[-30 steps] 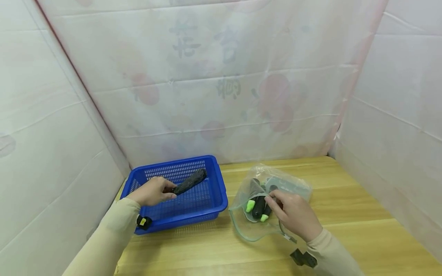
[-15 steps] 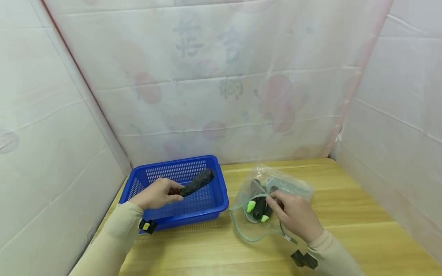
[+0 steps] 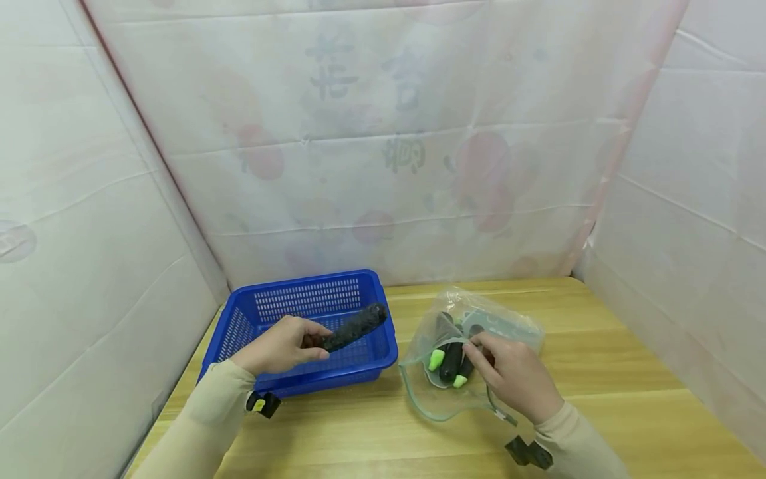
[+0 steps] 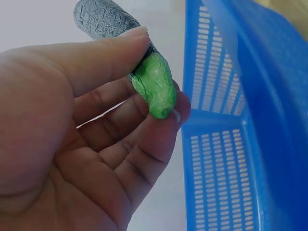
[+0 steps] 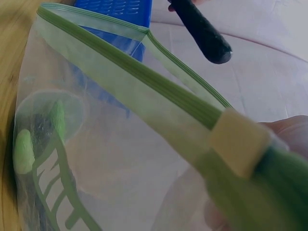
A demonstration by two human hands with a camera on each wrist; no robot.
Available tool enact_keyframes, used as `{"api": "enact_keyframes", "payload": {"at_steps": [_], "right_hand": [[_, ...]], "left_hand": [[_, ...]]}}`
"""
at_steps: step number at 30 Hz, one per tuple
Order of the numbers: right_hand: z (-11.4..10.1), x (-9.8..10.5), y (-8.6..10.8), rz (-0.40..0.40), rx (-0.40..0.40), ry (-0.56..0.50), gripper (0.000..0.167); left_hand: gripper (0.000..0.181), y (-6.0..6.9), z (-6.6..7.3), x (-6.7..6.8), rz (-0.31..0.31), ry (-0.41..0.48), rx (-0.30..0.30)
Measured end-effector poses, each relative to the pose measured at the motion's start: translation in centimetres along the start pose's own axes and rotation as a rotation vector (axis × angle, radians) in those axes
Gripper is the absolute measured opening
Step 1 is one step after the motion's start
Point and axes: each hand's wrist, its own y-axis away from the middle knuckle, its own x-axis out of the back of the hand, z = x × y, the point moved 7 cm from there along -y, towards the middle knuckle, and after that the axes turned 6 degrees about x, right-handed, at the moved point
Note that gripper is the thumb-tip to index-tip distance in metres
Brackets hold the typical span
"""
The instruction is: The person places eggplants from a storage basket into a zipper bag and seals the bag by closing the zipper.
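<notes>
My left hand [image 3: 281,346] pinches a dark wrinkled eggplant-like piece [image 3: 358,326] above the blue basket [image 3: 299,386]; the left wrist view shows its green stem end [image 4: 156,84] between thumb and fingers. My right hand [image 3: 516,376] pinches the rim of a clear zip bag [image 3: 439,407], its mouth facing left and toward me. Several dark pieces with bright green ends [image 3: 436,359] lie inside the bag. In the right wrist view the green zip edge [image 5: 130,67] runs to a pale slider [image 5: 239,142], and the held dark piece [image 5: 207,38] is beyond it.
The wooden table [image 3: 335,439] carries the basket at left and the bag at right. White printed sheets [image 3: 371,146] stand as walls behind and on both sides. Inside the basket no other piece is visible.
My left hand has moved right and slightly toward me with the dark piece, whose far end now reaches the basket's right rim. My right hand keeps its grip on the bag, nearly still.
</notes>
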Motion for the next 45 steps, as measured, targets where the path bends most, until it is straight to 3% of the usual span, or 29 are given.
{"api": "enact_keyframes", "payload": {"at_steps": [7,26,45], "right_hand": [[0.1,0.1,-0.1,0.013,0.012,-0.001,0.013],[0.1,-0.3,-0.3,0.009,0.011,0.010,0.012],[0.1,-0.5,-0.4,-0.008,-0.017,0.025,0.018]], "left_hand": [[0.037,0.5,1.2,-1.2,-0.029,0.033,-0.027],[0.035,0.3,2.7,-4.0,-0.105,0.094,-0.065],[0.031,-0.1,5.4,-7.3,-0.125,0.042,-0.149]]}}
